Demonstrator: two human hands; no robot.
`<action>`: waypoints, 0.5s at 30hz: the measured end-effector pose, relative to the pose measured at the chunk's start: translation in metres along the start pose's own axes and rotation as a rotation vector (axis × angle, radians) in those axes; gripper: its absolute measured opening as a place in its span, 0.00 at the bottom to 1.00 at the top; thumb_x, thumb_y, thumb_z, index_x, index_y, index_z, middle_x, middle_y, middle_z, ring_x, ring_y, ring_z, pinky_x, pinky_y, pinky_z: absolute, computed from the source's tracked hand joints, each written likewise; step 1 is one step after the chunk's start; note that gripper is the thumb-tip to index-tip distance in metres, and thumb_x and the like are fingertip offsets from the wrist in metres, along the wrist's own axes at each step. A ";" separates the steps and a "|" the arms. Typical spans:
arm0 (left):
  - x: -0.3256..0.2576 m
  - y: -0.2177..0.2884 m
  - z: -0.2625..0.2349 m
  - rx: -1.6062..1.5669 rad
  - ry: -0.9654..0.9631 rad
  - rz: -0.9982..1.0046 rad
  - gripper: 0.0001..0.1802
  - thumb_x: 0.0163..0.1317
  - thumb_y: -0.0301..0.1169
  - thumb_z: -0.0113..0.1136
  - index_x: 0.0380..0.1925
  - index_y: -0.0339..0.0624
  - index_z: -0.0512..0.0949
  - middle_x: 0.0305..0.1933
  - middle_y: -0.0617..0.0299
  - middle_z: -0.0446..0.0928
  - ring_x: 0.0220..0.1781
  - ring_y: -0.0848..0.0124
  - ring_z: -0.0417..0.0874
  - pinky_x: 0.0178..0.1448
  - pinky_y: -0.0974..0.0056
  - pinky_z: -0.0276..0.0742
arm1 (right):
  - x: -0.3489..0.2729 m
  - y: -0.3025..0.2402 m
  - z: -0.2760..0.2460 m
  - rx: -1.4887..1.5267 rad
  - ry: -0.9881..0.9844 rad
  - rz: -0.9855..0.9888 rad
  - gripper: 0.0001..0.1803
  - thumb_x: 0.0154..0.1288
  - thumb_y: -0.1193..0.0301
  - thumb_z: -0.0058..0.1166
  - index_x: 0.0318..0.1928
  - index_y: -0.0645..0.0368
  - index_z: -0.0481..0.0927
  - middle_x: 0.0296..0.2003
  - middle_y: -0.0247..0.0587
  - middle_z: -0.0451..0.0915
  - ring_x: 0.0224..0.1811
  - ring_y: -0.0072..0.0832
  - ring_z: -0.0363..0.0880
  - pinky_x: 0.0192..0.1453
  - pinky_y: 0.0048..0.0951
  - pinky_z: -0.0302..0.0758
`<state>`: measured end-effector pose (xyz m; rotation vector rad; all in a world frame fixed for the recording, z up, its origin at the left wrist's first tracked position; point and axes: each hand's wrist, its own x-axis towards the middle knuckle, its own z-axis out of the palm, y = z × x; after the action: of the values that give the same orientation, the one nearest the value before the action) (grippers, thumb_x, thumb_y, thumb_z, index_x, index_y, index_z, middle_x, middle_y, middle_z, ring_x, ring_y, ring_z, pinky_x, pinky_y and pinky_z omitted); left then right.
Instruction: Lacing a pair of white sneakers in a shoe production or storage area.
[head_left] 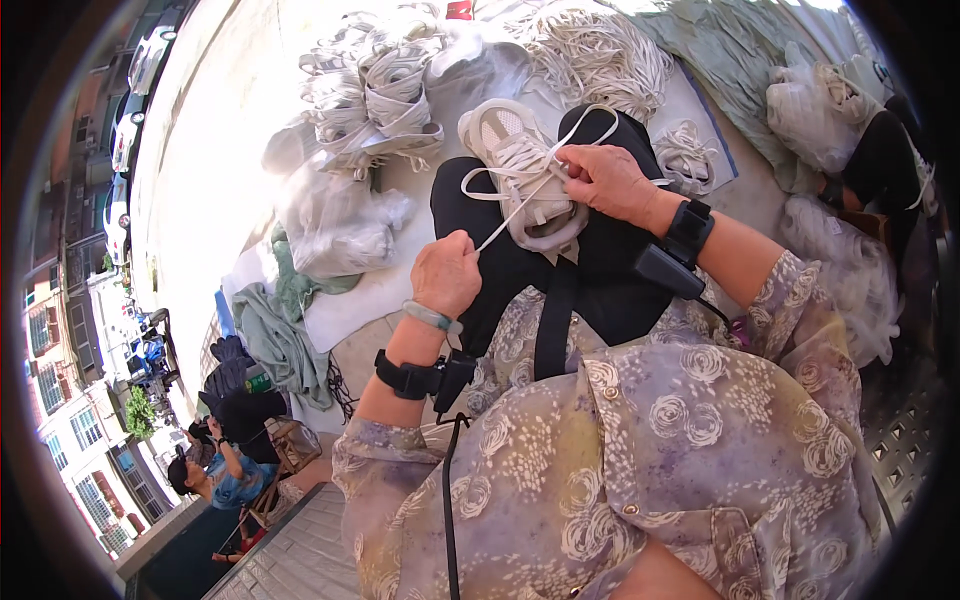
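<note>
A pale grey-white sneaker rests on my lap between my thighs, its toe pointing away from me and its heel opening close to me. White laces run across its tongue, with loops standing out on both sides. My left hand is closed in a pinch on one shoelace, drawing it taut toward the lower left. On the shoe's right side, my right hand has its fingers pinched on the lace by the upper eyelets. Its fingertips partly hide that part of the lacing.
Bundles of white laces lie on the pale ground sheet ahead, beside a larger loose heap. Clear plastic bags sit at left, more at right. Green cloth lies left. Another person sits at far left; another's dark-clothed leg shows right.
</note>
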<state>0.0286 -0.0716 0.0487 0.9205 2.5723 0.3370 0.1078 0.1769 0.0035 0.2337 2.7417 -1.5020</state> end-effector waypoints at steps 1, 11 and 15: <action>-0.015 -0.023 -0.002 0.025 -0.029 -0.051 0.06 0.52 0.29 0.51 0.23 0.39 0.73 0.25 0.47 0.75 0.31 0.47 0.76 0.36 0.50 0.70 | 0.000 0.003 0.000 0.001 0.005 0.003 0.16 0.48 0.69 0.50 0.39 0.60 0.75 0.27 0.45 0.78 0.33 0.40 0.78 0.39 0.37 0.71; -0.093 -0.098 0.005 0.110 -0.205 -0.370 0.06 0.52 0.29 0.50 0.25 0.40 0.74 0.29 0.44 0.76 0.36 0.48 0.77 0.39 0.50 0.71 | 0.002 0.003 0.010 -0.037 0.030 -0.081 0.15 0.49 0.70 0.52 0.39 0.62 0.76 0.28 0.43 0.76 0.31 0.36 0.76 0.37 0.32 0.71; -0.075 -0.100 -0.005 0.240 -0.200 -0.380 0.07 0.52 0.29 0.48 0.26 0.40 0.75 0.30 0.45 0.77 0.38 0.47 0.77 0.41 0.50 0.71 | 0.003 0.003 0.007 -0.089 0.021 -0.072 0.16 0.49 0.72 0.53 0.41 0.63 0.76 0.26 0.40 0.75 0.27 0.28 0.75 0.34 0.28 0.72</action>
<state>0.0241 -0.1957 0.0391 0.4883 2.5604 -0.1661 0.1052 0.1732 -0.0033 0.1522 2.8538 -1.3964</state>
